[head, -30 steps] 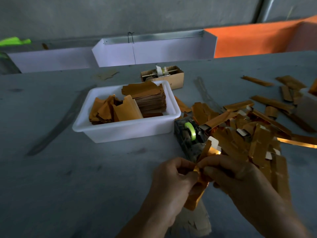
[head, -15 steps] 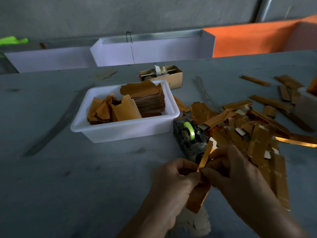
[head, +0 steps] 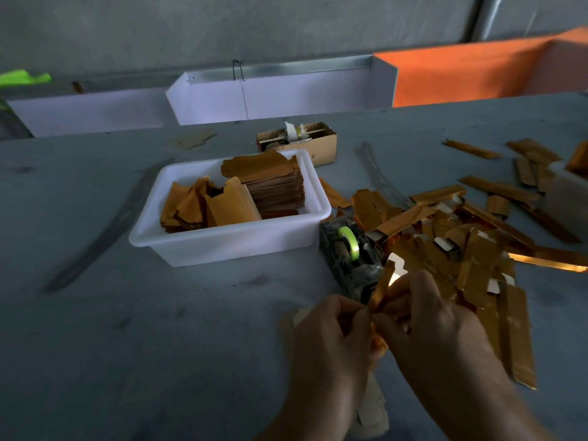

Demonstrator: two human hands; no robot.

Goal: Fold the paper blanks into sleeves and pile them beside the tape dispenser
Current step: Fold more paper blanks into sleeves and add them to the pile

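Observation:
My left hand and my right hand pinch one golden paper blank between them, low in the middle of the view. The blank stands nearly upright and its white notched top end pokes up above my fingers. Just behind it sits the dark tape dispenser with a green tape roll. To the right of the dispenser lies a loose pile of folded golden sleeves. A white tub to the left holds a stack of flat blanks.
A small cardboard box with tape rolls stands behind the tub. More golden strips are scattered at the far right of the grey table. White and orange partitions line the back edge. Pale paper scraps lie under my wrists.
The blank has turned more upright between my fingers and its top end rose toward the dispenser. My hands shifted slightly up and closer together.

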